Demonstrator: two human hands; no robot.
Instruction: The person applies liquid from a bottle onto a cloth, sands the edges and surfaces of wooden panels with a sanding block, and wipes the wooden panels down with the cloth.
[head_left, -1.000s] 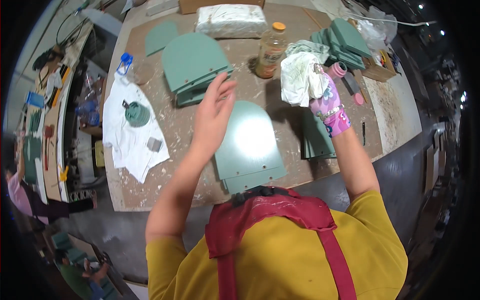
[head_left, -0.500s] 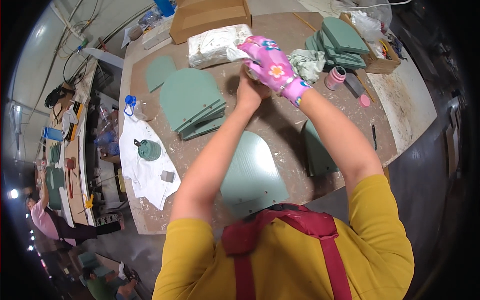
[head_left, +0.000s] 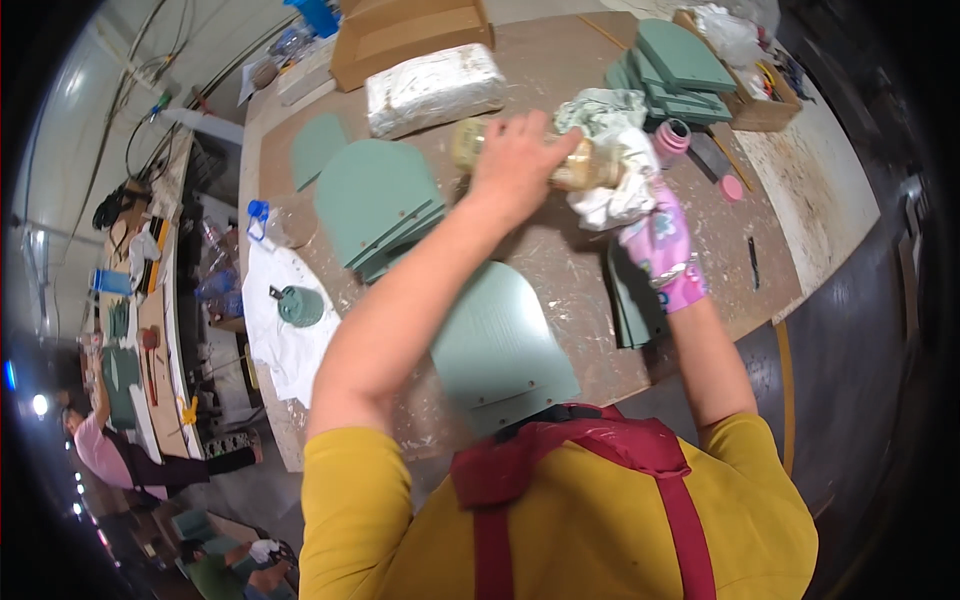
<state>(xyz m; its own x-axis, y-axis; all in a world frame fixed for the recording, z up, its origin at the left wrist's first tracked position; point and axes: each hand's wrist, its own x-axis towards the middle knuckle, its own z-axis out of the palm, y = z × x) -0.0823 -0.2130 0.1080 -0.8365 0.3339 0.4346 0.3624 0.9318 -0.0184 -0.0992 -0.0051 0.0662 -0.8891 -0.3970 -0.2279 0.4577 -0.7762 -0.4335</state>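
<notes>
My bare left hand (head_left: 512,172) is closed around a clear bottle (head_left: 574,168) with yellowish contents, tipped on its side. The bottle's neck end points right, against a crumpled white cloth (head_left: 632,182). In a pink flowered glove, my right hand (head_left: 660,238) grips that cloth from below. Nearer to me lies a green arched panel (head_left: 505,335) with small holes along its straight edge. Left of my left forearm is a stack of similar panels (head_left: 375,200); more panels (head_left: 634,300) sit below my right hand.
A white-wrapped block (head_left: 435,90) and a cardboard box (head_left: 410,40) stand at the back. Farther right are stacked green panels (head_left: 685,60), an open pink jar (head_left: 670,140) and its lid (head_left: 731,188). A green tub (head_left: 300,306) rests on white cloth at left.
My right hand has moved from the bottle down to the right with the white cloth. My left hand has risen and turned the bottle onto its side, toward the cloth.
</notes>
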